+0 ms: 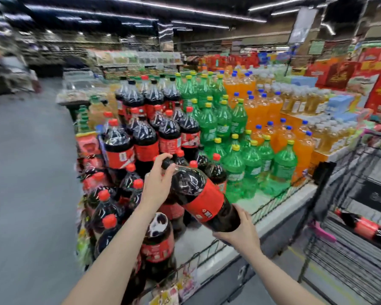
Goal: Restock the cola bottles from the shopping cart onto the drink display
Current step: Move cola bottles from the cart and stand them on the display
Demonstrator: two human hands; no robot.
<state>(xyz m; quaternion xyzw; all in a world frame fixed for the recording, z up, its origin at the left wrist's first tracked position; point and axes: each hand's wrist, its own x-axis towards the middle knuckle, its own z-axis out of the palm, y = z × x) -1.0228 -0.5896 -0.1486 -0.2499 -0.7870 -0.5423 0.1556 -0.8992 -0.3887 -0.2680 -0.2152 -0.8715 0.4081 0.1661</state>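
**Cola bottle held in both hands over the display**

I have one cola bottle (201,193) tilted at centre frame, its neck toward the upper left. My left hand (157,183) curls its fingers round the neck and cap; my right hand (237,230) cups the base from below, fingers wrapped on it. The bottle hangs above the drink display (279,213), just in front of the standing cola bottles (145,137), with green bottles (251,161) and orange bottles (262,106) further right. At the right edge, the shopping cart (348,249) holds another cola bottle (365,226) lying down.
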